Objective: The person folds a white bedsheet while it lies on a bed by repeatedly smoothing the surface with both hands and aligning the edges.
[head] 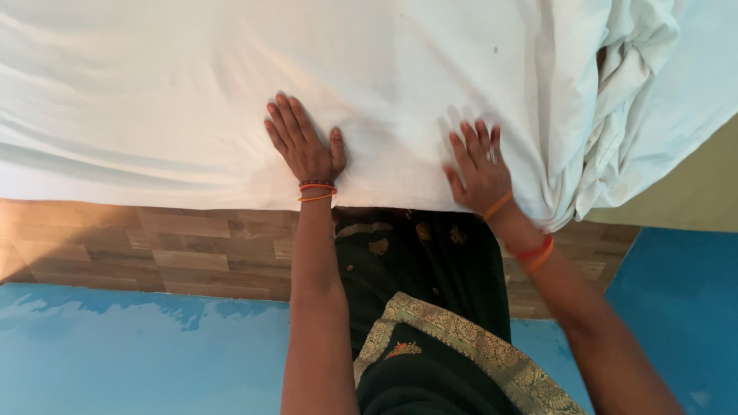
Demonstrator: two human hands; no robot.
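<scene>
Left hand [304, 142] lay flat, fingers spread, on white sheet [192, 100]. Right hand [478, 167] likewise flat, open, beside bunched folds [615, 115].

White sheet [192, 100] under fingers of both hands: cloth, matt, soft, lightly creased; bunched into thick folds right of right hand [480, 173] fingers. Below left hand [304, 146] wrist: bed side panel [154, 246], wood-grain plank look, matt, slightly worn. Floor [115, 353] further below: blue, smooth, faint sheen. Garment [430, 307] between forearms: dark cloth, gold woven border, slight shimmer. Wrist bands: thread or thin plastic, cannot tell.
</scene>
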